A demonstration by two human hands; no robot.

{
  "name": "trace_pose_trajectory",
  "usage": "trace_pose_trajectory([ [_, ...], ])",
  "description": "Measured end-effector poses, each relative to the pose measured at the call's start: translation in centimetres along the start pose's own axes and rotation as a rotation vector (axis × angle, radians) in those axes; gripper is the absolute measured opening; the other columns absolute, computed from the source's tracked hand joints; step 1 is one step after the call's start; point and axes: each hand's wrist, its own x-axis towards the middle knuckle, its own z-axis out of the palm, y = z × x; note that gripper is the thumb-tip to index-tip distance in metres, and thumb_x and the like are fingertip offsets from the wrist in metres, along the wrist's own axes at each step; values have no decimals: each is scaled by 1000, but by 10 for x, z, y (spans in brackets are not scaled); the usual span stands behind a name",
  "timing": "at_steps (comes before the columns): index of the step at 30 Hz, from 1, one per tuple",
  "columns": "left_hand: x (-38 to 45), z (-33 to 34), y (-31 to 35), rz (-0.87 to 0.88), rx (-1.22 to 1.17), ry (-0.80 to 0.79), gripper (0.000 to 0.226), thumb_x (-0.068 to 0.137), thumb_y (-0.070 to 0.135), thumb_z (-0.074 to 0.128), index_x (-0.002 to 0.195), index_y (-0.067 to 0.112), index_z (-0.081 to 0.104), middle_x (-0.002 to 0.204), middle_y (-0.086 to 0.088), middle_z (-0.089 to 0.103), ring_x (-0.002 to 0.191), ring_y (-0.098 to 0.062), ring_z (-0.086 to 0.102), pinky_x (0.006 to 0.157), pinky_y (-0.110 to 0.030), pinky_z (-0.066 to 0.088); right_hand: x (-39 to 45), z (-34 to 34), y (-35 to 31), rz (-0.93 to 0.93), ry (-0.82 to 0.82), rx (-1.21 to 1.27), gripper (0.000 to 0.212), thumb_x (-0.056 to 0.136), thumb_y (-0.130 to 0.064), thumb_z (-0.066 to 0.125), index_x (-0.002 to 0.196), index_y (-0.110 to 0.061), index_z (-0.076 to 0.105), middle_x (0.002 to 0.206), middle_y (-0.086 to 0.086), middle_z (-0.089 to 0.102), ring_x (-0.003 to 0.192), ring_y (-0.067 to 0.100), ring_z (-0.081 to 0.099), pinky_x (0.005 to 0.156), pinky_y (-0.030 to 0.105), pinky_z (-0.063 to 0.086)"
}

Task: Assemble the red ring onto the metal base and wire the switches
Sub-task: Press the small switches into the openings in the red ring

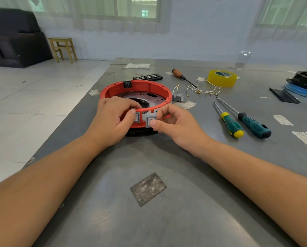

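Head view: red ring [164,91] seated on metal base [154,99] mid-table; left hand [111,120] gripping ring's near rim, right hand [174,124] pinching grey switch [150,120] against it; screwdrivers [242,120] right of ring.

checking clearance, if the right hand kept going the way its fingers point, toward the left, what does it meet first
Most likely the left hand, across a narrow gap. The right hand pinches a grey switch at the red ring; another switch under the left thumb sits just beyond. Depth is unclear.

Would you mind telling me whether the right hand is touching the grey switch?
Touching: the head view shows the right hand pinching the grey switch.
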Motion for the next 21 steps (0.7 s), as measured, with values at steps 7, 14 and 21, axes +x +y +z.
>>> trace_pose_trajectory([
  [7,1,-1,3,-11,-12,-8,34,99,25,44,115,22,74,101,14,65,103,-10,55,101,-32,26,1,3,-1,15,48,-61,19,86,-13,82,84,-18,64,98,16,74,85,36,68,84,52,58],
  [14,2,0,5,-5,-10,4,34,98,23,44,114,21,75,101,14,67,102,-11,56,98,-30,24,4,12,0,66,100,-96,16,86,-20,83,86,-18,67,92,7,76,75,15,68,63,24,56],
  [21,2,2,4,-3,3,4,36,98,28,44,117,21,73,103,12,67,104,-12,56,101,-31,25,6,10,1,83,146,-103,15,85,-21,83,88,-17,69,83,3,77,68,10,70,58,15,49],
])
